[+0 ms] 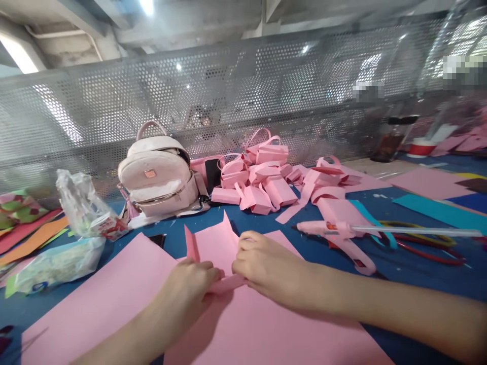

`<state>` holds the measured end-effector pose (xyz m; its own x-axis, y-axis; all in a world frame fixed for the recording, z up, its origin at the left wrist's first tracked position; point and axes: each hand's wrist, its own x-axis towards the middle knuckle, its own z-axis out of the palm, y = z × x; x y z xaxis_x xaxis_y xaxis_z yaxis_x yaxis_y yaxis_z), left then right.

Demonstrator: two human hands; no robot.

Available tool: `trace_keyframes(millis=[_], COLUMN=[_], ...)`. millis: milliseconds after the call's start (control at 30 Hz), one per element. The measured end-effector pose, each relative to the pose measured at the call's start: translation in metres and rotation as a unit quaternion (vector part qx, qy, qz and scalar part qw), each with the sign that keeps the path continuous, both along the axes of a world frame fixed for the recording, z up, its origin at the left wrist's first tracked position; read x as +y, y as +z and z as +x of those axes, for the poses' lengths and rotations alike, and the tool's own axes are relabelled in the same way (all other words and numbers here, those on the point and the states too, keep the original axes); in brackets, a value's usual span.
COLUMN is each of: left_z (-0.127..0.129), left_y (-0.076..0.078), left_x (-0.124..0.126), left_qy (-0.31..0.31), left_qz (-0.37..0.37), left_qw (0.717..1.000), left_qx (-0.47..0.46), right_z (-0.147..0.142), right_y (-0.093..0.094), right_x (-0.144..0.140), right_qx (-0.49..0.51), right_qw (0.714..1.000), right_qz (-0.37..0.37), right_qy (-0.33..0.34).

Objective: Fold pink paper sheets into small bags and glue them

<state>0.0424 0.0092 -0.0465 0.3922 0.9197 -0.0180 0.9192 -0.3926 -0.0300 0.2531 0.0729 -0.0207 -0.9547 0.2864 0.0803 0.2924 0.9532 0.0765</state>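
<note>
Both hands work on a small piece of folded pink paper (211,242), whose side flaps stand up at its far end. My left hand (192,279) is closed on its near left corner. My right hand (262,263) has its fingers curled over the near right edge, gripping the paper too. Between them the near edge is folded up into a narrow strip. Underneath lies a large pink sheet (274,329), and another pink sheet (102,294) is to the left. The fingertips of both hands are partly hidden.
Beyond my hands stand a pale pink backpack (160,177) and a heap of pink paper baskets (262,177). A pink glue gun (338,230) lies right, near wire loops (429,248). Plastic bags (61,263) lie left. A perforated metal panel (228,96) closes off the back.
</note>
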Motion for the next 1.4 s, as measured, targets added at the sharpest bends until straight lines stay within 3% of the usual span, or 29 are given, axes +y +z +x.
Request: trace_keyframes(millis=[133, 333, 633, 833, 1100, 1400], left_z=[0.007, 0.014, 0.003, -0.002, -0.003, -0.008], left_y=[0.007, 0.012, 0.026, 0.026, 0.025, 0.025], left_x=[0.004, 0.003, 0.007, 0.011, -0.009, -0.007], left_qy=[0.033, 0.059, 0.08, 0.088, 0.101, 0.033], left_qz=[-0.064, -0.086, -0.132, -0.151, -0.127, -0.075], left_qw=[0.997, 0.994, 0.987, 0.982, 0.983, 0.994], left_qx=[-0.025, -0.021, -0.052, -0.07, -0.084, -0.079], right_z=[-0.017, -0.029, -0.029, -0.036, -0.019, -0.019], right_y=[0.012, 0.022, 0.024, 0.019, 0.024, 0.024], right_x=[-0.004, -0.002, 0.015, 0.026, 0.02, 0.006], right_qx=[-0.059, -0.112, -0.159, -0.176, -0.13, -0.109], right_qw=[0.993, 0.98, 0.973, 0.969, 0.976, 0.985], right_qz=[-0.095, -0.147, -0.158, -0.17, -0.174, -0.131], right_qy=[-0.047, -0.079, -0.062, -0.04, -0.034, -0.039])
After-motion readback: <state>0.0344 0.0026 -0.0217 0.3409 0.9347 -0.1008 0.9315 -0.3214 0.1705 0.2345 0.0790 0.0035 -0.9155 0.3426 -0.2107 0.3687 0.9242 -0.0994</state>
